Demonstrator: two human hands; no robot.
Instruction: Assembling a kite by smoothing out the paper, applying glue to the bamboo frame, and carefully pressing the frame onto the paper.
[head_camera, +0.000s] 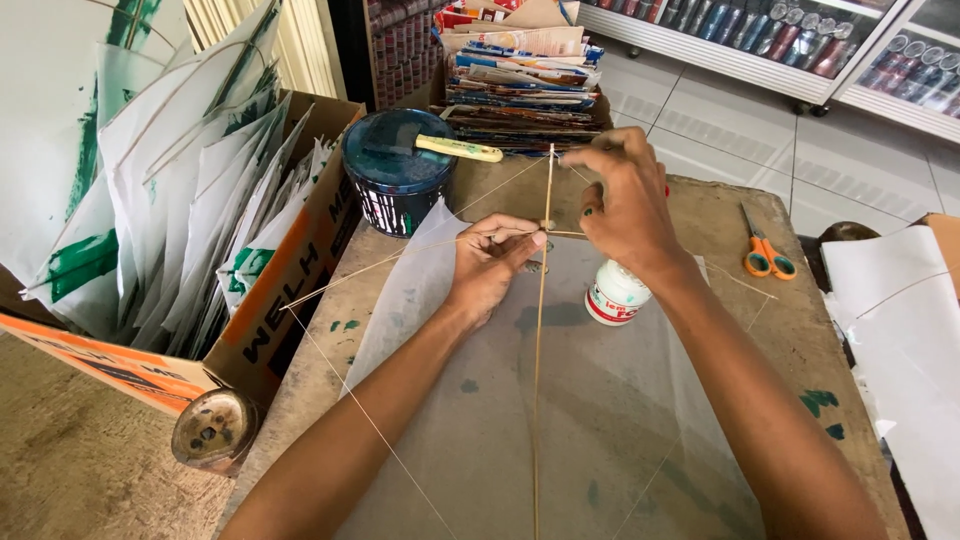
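Both hands (560, 235) at bamboo stick (540, 380) crossing above translucent paper (560, 430).

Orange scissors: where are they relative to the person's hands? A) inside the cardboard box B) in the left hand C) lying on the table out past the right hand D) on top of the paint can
C: the orange scissors lie flat on the table beyond the right hand, untouched; the left hand pinches the thin sticks.
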